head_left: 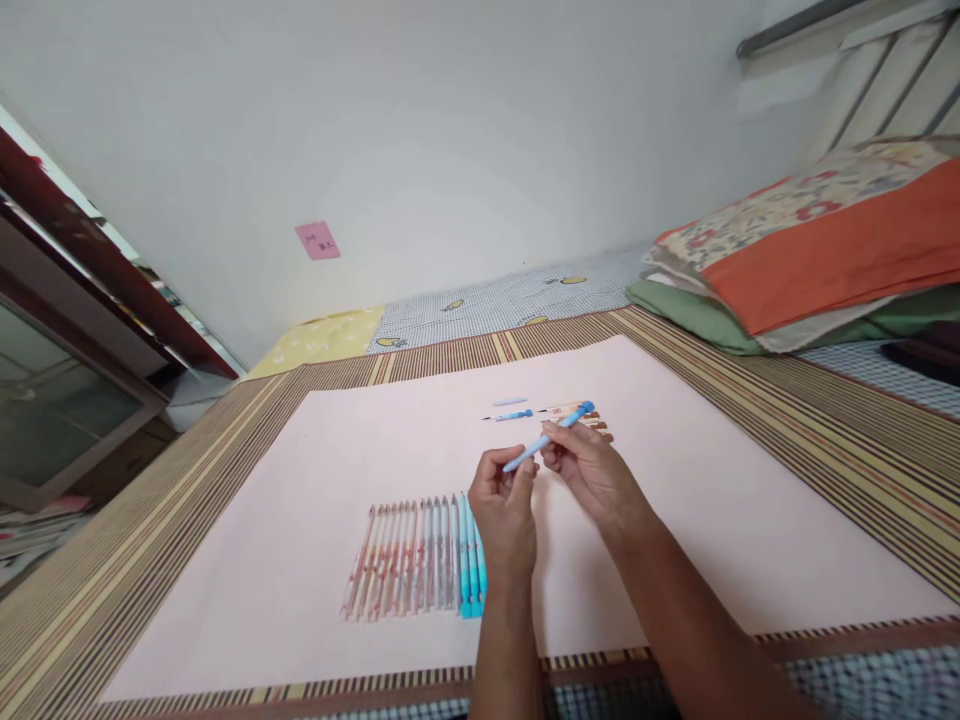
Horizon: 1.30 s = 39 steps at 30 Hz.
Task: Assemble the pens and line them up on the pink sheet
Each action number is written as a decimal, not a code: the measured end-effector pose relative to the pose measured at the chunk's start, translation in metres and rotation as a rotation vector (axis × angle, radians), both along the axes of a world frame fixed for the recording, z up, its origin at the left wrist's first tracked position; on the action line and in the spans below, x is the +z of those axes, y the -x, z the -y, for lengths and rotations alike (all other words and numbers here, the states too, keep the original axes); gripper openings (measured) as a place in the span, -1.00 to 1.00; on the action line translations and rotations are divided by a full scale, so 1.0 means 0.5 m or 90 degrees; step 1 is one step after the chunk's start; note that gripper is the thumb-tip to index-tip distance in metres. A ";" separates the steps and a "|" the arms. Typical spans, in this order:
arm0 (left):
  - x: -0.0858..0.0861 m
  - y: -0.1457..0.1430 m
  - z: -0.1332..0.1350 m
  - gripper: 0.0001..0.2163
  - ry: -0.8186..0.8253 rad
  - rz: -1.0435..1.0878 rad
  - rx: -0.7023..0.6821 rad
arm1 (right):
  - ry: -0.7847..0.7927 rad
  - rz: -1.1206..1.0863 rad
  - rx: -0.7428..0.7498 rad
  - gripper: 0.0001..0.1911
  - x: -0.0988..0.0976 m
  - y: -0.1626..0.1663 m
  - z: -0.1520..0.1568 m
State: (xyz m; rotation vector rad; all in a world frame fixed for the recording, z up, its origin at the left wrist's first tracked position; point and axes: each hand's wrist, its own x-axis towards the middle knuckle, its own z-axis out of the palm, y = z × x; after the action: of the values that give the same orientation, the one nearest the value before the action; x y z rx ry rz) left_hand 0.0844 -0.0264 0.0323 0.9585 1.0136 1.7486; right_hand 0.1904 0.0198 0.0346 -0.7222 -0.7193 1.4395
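Both hands hold one light blue pen above a pale pink sheet. My left hand pinches its lower end with closed fingers. My right hand grips the upper part near the darker blue cap end. To the left of my left hand lies a neat row of several pens, pinkish ones and a few blue ones at the right side. Beyond my hands lie a loose blue pen part, a pale cap and an orange-toned pen, partly hidden by my right hand.
The pink sheet rests on a striped woven mat over a bed. Folded blankets and pillows are stacked at the right. A white wall with a pink note rises behind. A dark cabinet stands at the left.
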 end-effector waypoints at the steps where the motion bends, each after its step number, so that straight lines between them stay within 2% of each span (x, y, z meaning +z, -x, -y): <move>1: 0.001 0.000 0.001 -0.79 -0.006 -0.006 0.000 | 0.011 -0.021 0.015 -0.66 0.000 0.003 0.000; 3: -0.001 0.001 -0.002 -0.79 0.004 0.033 -0.015 | 0.013 -0.032 0.045 -0.65 -0.001 0.004 0.000; 8: -0.020 0.006 -0.019 -0.76 0.071 0.240 -0.060 | -0.033 -0.036 0.099 -0.72 -0.006 -0.018 0.002; 11: -0.024 0.009 -0.021 -0.74 0.101 0.284 -0.081 | -0.052 -0.006 0.103 -0.73 -0.008 -0.029 0.003; 14: -0.022 0.008 -0.018 -0.73 0.109 0.273 -0.087 | -0.057 0.042 0.067 -0.69 -0.005 -0.023 0.003; 19: -0.018 0.001 -0.010 -0.74 0.029 0.112 -0.039 | -0.018 0.039 -0.013 -0.65 0.001 0.000 0.002; 21: -0.016 0.000 -0.010 -0.76 0.025 0.103 -0.029 | -0.012 0.013 0.000 -0.64 0.003 0.002 0.004; 26: -0.016 0.004 -0.016 -0.74 0.065 0.212 -0.058 | -0.048 0.002 0.095 -0.62 0.004 -0.009 0.010; 29: -0.016 0.005 -0.016 -0.74 0.061 0.201 -0.069 | -0.045 0.038 0.069 -0.65 0.002 -0.008 0.008; 33: -0.011 0.008 -0.009 -0.77 0.029 0.096 -0.035 | -0.022 0.043 0.036 -0.65 0.002 0.003 0.006; 35: -0.008 0.011 -0.007 -0.78 0.024 0.082 -0.028 | -0.017 0.028 0.052 -0.64 0.003 0.005 0.007; 39: -0.007 0.011 -0.011 -0.75 0.055 0.156 -0.041 | -0.034 -0.001 0.111 -0.65 0.004 0.001 0.010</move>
State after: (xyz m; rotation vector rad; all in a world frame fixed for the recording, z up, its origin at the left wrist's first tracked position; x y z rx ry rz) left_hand 0.0787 -0.0207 0.0287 0.6949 0.8829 1.7062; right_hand 0.1898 0.0145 0.0367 -0.6294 -0.8325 1.5728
